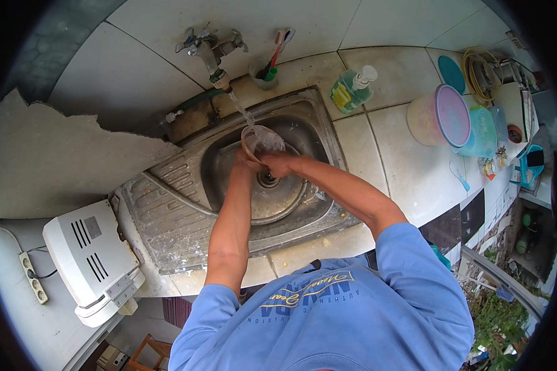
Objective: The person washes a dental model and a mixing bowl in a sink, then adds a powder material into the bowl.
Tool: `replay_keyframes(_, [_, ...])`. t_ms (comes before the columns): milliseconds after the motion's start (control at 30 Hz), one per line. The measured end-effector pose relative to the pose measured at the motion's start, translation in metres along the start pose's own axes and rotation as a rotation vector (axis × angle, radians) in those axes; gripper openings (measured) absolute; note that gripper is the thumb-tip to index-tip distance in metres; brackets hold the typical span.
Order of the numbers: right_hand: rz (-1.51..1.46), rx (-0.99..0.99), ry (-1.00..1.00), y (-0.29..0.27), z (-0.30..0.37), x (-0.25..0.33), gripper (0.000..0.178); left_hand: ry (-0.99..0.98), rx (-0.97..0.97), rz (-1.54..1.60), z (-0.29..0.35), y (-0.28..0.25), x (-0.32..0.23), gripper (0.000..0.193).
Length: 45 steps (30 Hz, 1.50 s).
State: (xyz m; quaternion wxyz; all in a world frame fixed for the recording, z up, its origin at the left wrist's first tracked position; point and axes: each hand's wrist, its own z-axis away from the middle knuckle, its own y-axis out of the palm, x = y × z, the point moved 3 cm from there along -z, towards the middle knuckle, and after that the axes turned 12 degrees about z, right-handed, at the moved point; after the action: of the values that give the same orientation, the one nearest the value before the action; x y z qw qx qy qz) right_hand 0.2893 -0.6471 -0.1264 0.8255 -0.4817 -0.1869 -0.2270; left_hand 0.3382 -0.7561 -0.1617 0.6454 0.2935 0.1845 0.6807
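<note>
Over the metal sink basin point(220, 164), a small pinkish bowl point(249, 139) is tilted under the running water. Water falls from the wall tap point(220, 77) into it and splashes inside. My left hand point(249, 161) grips the bowl's near left side. My right hand point(280, 164) is closed at its near right side, with the fingertips hidden. Just below my hands sits the drain point(268, 180). A grey hose point(179, 196) runs across the drainboard and curves round inside the basin.
Behind the sink stand a cup point(263, 74) with toothbrushes and a green soap pump bottle point(351, 89). To the right is a tub with a purple lid point(453, 115) beside a turquoise container point(480, 133). A white appliance point(88, 253) stands left, near a power strip point(33, 278).
</note>
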Motion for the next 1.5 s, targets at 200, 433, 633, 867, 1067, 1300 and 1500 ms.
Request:
replay_keyframes(200, [-0.062, -0.016, 0.074, 0.003, -0.004, -0.002, 0.07, -0.044, 0.007, -0.084, -0.013, -0.012, -0.008, 0.048])
replay_keyframes(433, [0.098, 0.084, 0.143, 0.003, -0.001, 0.025, 0.062, -0.011, 0.133, -0.289, -0.019, -0.044, -0.025, 0.05])
replay_keyframes(633, [0.558, -0.193, 0.09, 0.06, 0.045, -0.027, 0.058, 0.059, -0.264, 0.049, -0.014, -0.014, -0.007, 0.041])
replay_keyframes(867, [-0.074, -0.922, 0.238, 0.013, 0.015, 0.041, 0.043, 0.345, 0.078, -0.203, -0.041, -0.031, -0.011, 0.047])
replay_keyframes(1067, [-0.462, -0.732, 0.107, 0.025, 0.0, 0.035, 0.033, 0.158, 0.098, -0.446, 0.03, -0.017, -0.016, 0.062])
replay_keyframes(1300, [-0.612, -0.775, 0.417, -0.042, -0.013, 0.042, 0.026, 0.667, 0.274, 0.042, 0.036, -0.016, 0.013, 0.057])
replay_keyframes(1500, [0.135, -0.922, 0.217, 0.004, 0.003, 0.043, 0.037, 0.368, -0.107, 0.174, 0.023, -0.005, 0.016, 0.054])
